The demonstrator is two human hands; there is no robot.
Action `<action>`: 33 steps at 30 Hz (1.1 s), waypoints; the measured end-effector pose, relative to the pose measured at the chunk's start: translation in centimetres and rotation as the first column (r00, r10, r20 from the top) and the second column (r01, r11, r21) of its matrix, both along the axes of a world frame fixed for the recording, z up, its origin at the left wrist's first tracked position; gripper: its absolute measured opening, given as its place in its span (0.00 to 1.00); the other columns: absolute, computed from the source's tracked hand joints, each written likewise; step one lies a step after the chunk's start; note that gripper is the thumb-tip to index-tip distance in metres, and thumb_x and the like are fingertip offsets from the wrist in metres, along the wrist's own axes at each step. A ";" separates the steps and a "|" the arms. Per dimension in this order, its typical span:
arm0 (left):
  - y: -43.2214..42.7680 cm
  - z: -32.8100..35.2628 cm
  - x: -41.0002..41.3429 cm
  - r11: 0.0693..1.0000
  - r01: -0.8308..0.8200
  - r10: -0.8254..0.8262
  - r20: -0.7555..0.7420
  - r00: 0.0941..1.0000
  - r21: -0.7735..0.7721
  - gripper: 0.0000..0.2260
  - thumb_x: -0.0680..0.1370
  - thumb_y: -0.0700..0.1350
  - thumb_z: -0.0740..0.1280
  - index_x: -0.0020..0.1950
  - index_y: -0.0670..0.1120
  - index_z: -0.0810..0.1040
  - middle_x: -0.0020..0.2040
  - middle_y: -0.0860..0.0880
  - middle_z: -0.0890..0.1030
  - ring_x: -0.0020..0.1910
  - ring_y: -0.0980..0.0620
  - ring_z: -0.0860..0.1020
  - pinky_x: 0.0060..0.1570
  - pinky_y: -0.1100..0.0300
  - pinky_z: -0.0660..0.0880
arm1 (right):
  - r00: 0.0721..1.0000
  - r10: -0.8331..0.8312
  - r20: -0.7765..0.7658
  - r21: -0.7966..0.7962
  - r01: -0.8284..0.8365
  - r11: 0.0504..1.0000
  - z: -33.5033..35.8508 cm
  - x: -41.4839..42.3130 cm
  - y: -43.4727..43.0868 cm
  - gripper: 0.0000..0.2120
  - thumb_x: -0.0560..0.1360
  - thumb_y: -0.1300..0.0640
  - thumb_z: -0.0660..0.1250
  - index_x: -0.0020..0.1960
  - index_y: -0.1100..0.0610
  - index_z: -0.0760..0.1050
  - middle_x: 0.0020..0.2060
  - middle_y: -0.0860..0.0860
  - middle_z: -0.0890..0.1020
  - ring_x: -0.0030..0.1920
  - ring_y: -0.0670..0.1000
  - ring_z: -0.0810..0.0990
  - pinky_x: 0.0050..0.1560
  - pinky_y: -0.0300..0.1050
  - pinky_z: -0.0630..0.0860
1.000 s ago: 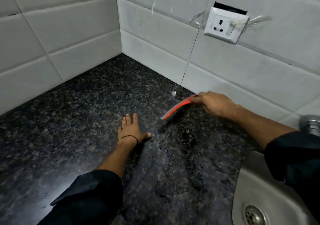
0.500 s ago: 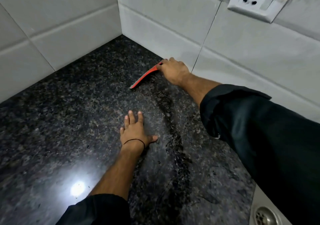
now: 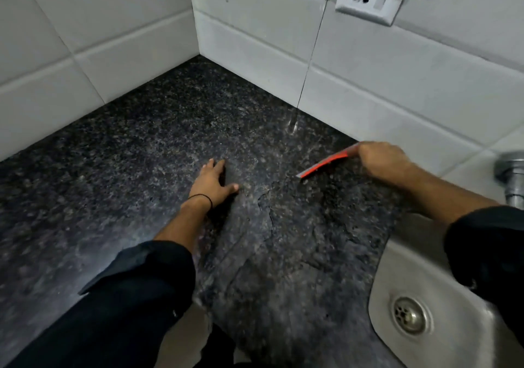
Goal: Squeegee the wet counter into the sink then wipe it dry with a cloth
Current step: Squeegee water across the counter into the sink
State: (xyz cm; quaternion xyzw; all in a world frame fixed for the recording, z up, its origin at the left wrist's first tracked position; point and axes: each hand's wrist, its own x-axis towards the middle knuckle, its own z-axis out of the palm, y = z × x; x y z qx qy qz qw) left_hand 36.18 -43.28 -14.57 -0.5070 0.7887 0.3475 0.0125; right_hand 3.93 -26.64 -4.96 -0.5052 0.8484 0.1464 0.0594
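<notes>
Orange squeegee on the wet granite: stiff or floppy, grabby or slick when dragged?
The squeegee looks thin and flat, probably light. Its edge stays straight under the right hand, so likely fairly stiff. The counter shows water film, so it should glide easily.

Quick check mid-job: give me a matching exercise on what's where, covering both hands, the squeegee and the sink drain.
Things:
1. left hand
2. right hand
3. squeegee
4. drain

States:
A. orange, edge on the counter
B. flat on the counter, palm down
C. bottom right, in the sink
D. gripping the tool near the wall

Pairs: 1-B, 2-D, 3-A, 4-C
</notes>
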 end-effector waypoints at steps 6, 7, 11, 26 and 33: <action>7.1 -0.5 9.1 0.971 -0.208 0.215 0.042 0.976 -0.120 0.33 0.79 0.54 0.67 0.80 0.53 0.55 0.81 0.45 0.50 0.79 0.42 0.50 0.74 0.40 0.57 | 0.956 0.294 0.019 -0.113 -0.290 0.950 1.9 5.1 4.2 0.30 0.74 0.60 0.61 0.73 0.39 0.67 0.55 0.52 0.74 0.56 0.60 0.77 0.47 0.54 0.77; 8.4 -0.8 11.0 0.971 -0.211 0.228 0.156 0.961 -0.114 0.35 0.78 0.57 0.67 0.80 0.55 0.53 0.81 0.46 0.49 0.79 0.41 0.49 0.73 0.38 0.56 | 0.923 0.380 0.056 -0.124 -0.371 0.920 1.7 7.4 4.2 0.31 0.74 0.60 0.61 0.72 0.35 0.65 0.53 0.50 0.73 0.55 0.58 0.77 0.44 0.54 0.76; 12.0 -1.7 15.7 0.985 -0.173 0.172 0.310 0.935 -0.024 0.39 0.77 0.58 0.67 0.80 0.56 0.48 0.81 0.49 0.43 0.79 0.41 0.46 0.74 0.37 0.54 | 0.714 0.693 0.102 -0.131 -0.681 0.721 0.1 18.1 4.3 0.30 0.76 0.59 0.60 0.71 0.33 0.63 0.52 0.47 0.72 0.53 0.55 0.77 0.33 0.48 0.66; 11.6 -0.4 14.7 0.974 -0.222 0.225 0.339 0.914 -0.048 0.33 0.79 0.42 0.66 0.80 0.53 0.53 0.81 0.49 0.48 0.79 0.42 0.52 0.71 0.41 0.64 | 0.491 0.871 -0.035 0.236 -0.842 0.484 -0.3 10.5 10.4 0.28 0.79 0.56 0.51 0.76 0.37 0.59 0.58 0.46 0.72 0.53 0.52 0.74 0.32 0.48 0.67; 13.7 -0.7 8.8 0.993 -0.112 0.120 0.219 0.968 -0.049 0.41 0.74 0.58 0.71 0.80 0.55 0.51 0.81 0.50 0.46 0.79 0.44 0.47 0.73 0.36 0.55 | 0.432 0.901 -0.039 0.360 -0.835 0.416 2.3 4.6 10.8 0.30 0.80 0.59 0.51 0.77 0.35 0.52 0.58 0.47 0.71 0.57 0.52 0.72 0.45 0.50 0.76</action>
